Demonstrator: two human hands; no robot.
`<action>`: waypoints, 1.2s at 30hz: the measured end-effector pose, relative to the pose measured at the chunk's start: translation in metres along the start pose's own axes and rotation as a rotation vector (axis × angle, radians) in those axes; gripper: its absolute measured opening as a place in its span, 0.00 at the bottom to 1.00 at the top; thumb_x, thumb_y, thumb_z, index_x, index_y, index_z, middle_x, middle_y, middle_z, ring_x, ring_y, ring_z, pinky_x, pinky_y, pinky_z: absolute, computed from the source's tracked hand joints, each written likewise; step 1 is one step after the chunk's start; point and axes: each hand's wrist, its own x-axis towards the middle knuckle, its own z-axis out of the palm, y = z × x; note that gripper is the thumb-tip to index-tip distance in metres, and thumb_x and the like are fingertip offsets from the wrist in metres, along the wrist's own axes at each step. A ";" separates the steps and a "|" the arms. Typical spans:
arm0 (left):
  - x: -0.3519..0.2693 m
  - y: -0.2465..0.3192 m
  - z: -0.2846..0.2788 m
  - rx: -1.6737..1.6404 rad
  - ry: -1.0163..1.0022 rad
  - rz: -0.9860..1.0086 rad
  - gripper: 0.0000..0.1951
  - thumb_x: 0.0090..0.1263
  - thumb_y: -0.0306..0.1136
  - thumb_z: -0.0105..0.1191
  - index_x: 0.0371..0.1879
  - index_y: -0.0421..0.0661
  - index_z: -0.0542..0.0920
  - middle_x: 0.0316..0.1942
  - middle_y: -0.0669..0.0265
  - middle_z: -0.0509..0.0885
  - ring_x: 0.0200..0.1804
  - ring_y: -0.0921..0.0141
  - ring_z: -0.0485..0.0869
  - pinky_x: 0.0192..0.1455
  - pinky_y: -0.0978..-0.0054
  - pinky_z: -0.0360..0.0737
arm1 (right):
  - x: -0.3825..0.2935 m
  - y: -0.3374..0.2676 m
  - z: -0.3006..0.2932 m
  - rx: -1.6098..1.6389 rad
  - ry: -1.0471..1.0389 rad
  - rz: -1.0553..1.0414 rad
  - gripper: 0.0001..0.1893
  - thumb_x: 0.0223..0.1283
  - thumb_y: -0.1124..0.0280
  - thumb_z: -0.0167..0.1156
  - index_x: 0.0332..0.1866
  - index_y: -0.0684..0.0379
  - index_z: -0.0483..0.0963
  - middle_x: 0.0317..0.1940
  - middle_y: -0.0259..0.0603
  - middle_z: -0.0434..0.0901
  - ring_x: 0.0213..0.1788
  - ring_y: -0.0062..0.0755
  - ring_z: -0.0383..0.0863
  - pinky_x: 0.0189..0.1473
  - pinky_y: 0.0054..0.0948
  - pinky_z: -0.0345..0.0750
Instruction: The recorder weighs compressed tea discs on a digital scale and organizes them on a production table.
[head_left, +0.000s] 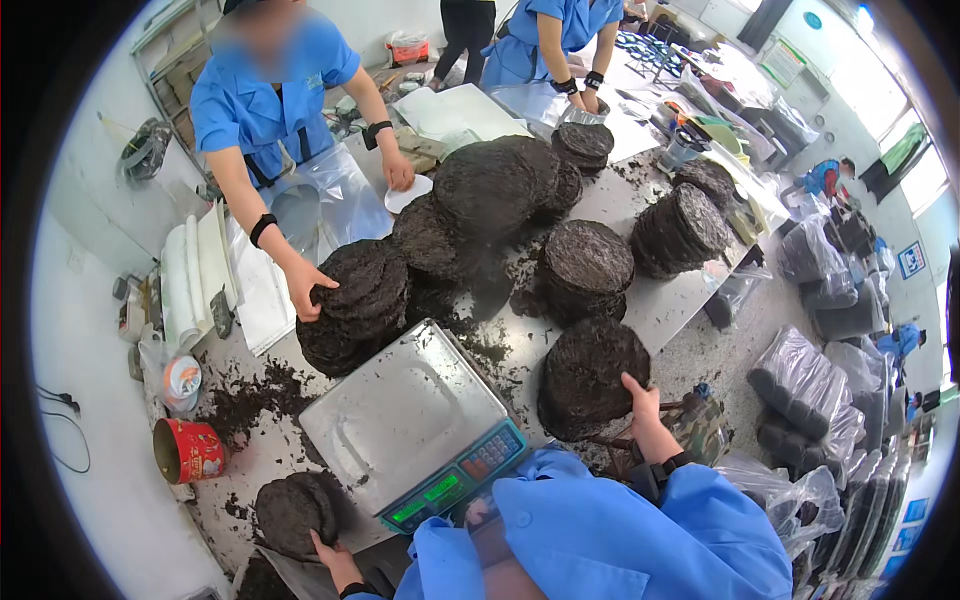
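Note:
Dark, round, flat cakes that look like pressed dried seaweed lie in stacks. At the lower left my left hand (335, 559) has its fingers on the edge of a small stack of dark discs (289, 514). My right hand (646, 416) grips the right edge of a taller stack of dark discs (592, 371), its thumb on top. Between my hands stands an electronic scale with a bare metal plate (405, 412) and a lit green display. Beyond the scale, a co-worker's hand (307, 289) touches another dark stack (356, 300).
More dark stacks (589, 259) stand across the metal table (667, 315), among loose dark crumbs (255, 397). A red tin (189, 451) stands at the left edge. Co-workers stand across the table. Bagged dark stacks (806, 382) line the floor at right.

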 end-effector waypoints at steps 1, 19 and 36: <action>-0.013 0.004 0.017 -0.073 0.011 0.025 0.34 0.63 0.49 0.64 0.66 0.47 0.70 0.66 0.63 0.72 0.65 0.64 0.70 0.63 0.66 0.68 | -0.005 -0.015 -0.001 0.058 0.037 -0.067 0.26 0.56 0.64 0.69 0.55 0.70 0.73 0.50 0.47 0.81 0.50 0.42 0.82 0.56 0.40 0.78; -0.290 0.000 0.233 0.378 -0.881 0.524 0.45 0.65 0.31 0.64 0.73 0.42 0.45 0.66 0.47 0.64 0.65 0.61 0.71 0.67 0.65 0.70 | -0.139 -0.033 0.183 -0.181 -0.780 -0.274 0.21 0.72 0.59 0.54 0.63 0.59 0.70 0.62 0.41 0.71 0.65 0.31 0.68 0.68 0.31 0.63; -0.324 0.103 0.243 -0.084 -0.844 0.505 0.24 0.73 0.32 0.53 0.66 0.39 0.66 0.63 0.61 0.73 0.63 0.66 0.75 0.66 0.65 0.72 | -0.277 -0.126 0.268 -0.068 -1.321 -0.447 0.21 0.65 0.74 0.61 0.60 0.64 0.65 0.49 0.44 0.79 0.50 0.25 0.79 0.51 0.25 0.76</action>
